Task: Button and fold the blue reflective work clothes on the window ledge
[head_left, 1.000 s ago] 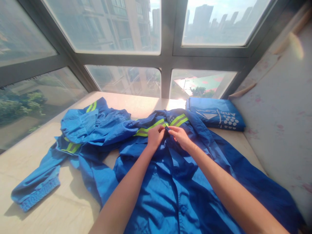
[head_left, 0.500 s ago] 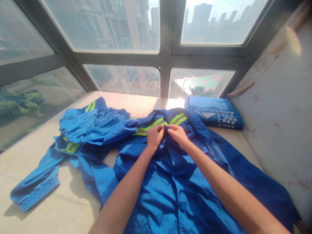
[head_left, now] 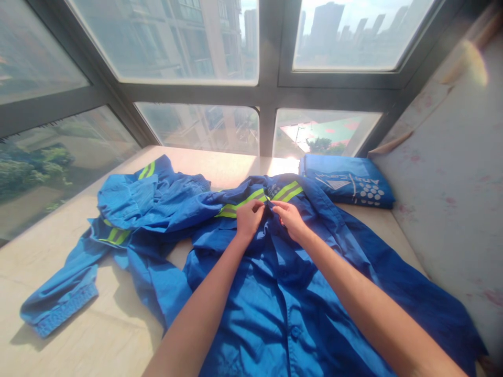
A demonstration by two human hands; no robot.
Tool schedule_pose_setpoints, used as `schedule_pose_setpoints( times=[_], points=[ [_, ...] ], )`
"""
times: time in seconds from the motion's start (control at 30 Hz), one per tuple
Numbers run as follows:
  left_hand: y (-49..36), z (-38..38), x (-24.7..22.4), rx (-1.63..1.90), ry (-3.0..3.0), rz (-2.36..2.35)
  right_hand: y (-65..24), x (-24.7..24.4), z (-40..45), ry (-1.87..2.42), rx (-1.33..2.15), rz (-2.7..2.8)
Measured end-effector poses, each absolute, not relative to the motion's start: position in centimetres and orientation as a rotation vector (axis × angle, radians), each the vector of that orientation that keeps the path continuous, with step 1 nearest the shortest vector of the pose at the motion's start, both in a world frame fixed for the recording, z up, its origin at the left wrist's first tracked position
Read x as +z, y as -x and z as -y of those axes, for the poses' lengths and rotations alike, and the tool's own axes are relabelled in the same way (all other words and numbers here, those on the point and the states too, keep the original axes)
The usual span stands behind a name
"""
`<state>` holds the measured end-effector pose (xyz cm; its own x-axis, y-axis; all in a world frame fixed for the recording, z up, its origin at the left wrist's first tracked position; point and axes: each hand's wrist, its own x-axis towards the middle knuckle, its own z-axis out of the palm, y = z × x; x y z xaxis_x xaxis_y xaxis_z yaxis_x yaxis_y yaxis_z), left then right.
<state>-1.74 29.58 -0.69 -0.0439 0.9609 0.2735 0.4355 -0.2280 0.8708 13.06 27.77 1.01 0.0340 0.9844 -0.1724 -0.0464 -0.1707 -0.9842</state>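
Far left: window pane, green foliage (head_left: pixel 35 167) outside. Pale window ledge (head_left: pixel 23 262) below it, sunlit, hard shadows beside the cloth. Blue sleeve (head_left: pixel 66 293) lies on the ledge, gathered cuff toward the near left. Next to it, bunched blue cloth (head_left: pixel 129 201) with short yellow-green and grey stripes; whether it is one piece with the garment at centre, cannot tell.

Centre: blue garment (head_left: pixel 255 293) spread over the ledge, creased, running out of view at the bottom edge. Reflective band (head_left: pixel 239 206), yellow-green with grey, crosses its upper part to the left of the front opening. Left hand (head_left: pixel 248 220): grip narrow, thumb and finger pinching the garment's front edge. Right hand (head_left: pixel 291 219), just beside it: grip also narrow, fingertips on the same edge at the upper front. Exact detail between the fingertips too small to tell. Second reflective band (head_left: pixel 286 191) slants up and right behind the right hand. Button (head_left: pixel 296 332) visible low on the front, between the forearms.

Right: long dark blue sleeve (head_left: pixel 412 283) extends toward the near right. Folded blue item (head_left: pixel 346 180), white print on top, lies beyond it near the window. Flower-patterned wall (head_left: pixel 451 220) borders the ledge at far right.
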Motion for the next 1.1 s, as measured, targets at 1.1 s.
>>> schedule_pose_setpoints(
  times=[1.1],
  points=[
    [1.3,-30.5,-2.0,1.266,-1.364,-1.455,-12.5,-0.9,-27.8,1.365,1.03,1.508]
  ],
)
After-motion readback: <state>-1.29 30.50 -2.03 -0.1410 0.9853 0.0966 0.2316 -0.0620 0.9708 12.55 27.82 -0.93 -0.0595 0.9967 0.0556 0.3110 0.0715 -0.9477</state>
